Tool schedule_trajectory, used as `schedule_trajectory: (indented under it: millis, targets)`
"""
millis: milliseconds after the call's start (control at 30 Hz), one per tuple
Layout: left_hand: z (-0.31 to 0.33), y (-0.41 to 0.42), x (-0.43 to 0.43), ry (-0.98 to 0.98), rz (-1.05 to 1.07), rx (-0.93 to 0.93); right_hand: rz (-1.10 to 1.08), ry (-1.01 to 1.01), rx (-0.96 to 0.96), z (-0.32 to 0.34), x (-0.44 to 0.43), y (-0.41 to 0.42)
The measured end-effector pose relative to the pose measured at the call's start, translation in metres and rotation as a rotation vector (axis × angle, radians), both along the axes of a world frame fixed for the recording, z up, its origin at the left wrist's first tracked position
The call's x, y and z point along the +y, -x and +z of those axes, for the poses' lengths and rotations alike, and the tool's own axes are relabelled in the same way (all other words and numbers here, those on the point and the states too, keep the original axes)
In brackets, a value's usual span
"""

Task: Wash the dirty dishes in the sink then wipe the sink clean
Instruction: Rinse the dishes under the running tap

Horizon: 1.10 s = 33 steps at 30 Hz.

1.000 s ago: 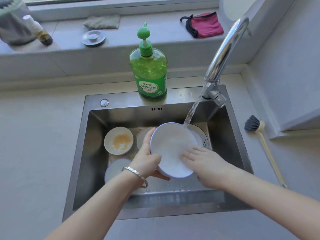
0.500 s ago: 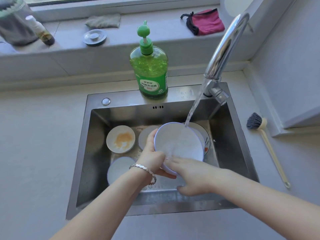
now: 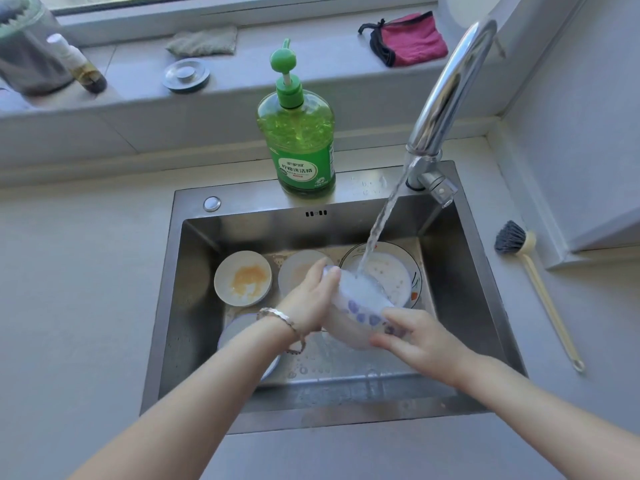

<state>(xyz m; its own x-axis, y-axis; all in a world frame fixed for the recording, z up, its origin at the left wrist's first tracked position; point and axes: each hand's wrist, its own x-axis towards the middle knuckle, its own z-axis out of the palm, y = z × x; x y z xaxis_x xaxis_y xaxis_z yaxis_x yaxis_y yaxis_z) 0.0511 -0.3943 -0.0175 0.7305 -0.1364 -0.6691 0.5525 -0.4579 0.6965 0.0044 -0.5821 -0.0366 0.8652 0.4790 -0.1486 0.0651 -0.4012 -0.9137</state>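
Observation:
Over the steel sink (image 3: 173, 306) both hands hold a white bowl with purple marks (image 3: 362, 306) tilted under the running water (image 3: 381, 223). My left hand (image 3: 311, 299) grips its left rim. My right hand (image 3: 415, 337) holds its lower right side, fingers on the outside wall. On the sink floor lie a small dish with orange residue (image 3: 244, 278), a pale dish (image 3: 298, 268) partly behind my left hand, a larger patterned plate (image 3: 398, 271) under the stream, and a white plate (image 3: 235, 330) mostly hidden by my left forearm.
A green dish soap bottle (image 3: 298, 133) stands on the sink's back rim beside the chrome tap (image 3: 446, 98). A long-handled brush (image 3: 533, 278) lies on the counter to the right. The sill holds a grey cloth (image 3: 204, 41), a drain plug (image 3: 186, 74), a red cloth (image 3: 412, 39) and a small bottle (image 3: 79, 64).
The bowl has turned from facing up at me to tilted on its side, showing its purple-marked outer wall. My right hand slid from the inside to the bowl's lower outside.

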Motion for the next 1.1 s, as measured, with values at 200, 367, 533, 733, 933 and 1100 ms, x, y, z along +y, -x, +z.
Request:
schedule_trajectory:
  millis: [200, 367, 533, 733, 933, 1100]
  targets:
    - [-0.014, 0.02, -0.022, -0.053, -0.253, -0.504, -0.585, -0.439, 0.436, -0.004, 0.011, -0.017]
    - [-0.007, 0.004, -0.044, -0.249, -0.371, -0.72, -0.786, -0.296, 0.305, 0.006, 0.03, -0.04]
    - [0.003, -0.023, -0.04, -0.351, -0.252, -0.646, -0.782, -0.24, 0.21, 0.016, 0.035, -0.05]
    - [0.005, -0.011, -0.049, -0.449, -0.367, -0.918, -0.823, -0.256, 0.259, 0.018, 0.036, -0.06]
    - [-0.002, -0.023, -0.057, -0.517, -0.303, -0.702, -0.817, -0.197, 0.168, 0.018, 0.03, -0.063]
    - [0.007, -0.021, -0.053, -0.402, -0.32, -0.973, -0.781, -0.215, 0.184, 0.015, 0.026, -0.066]
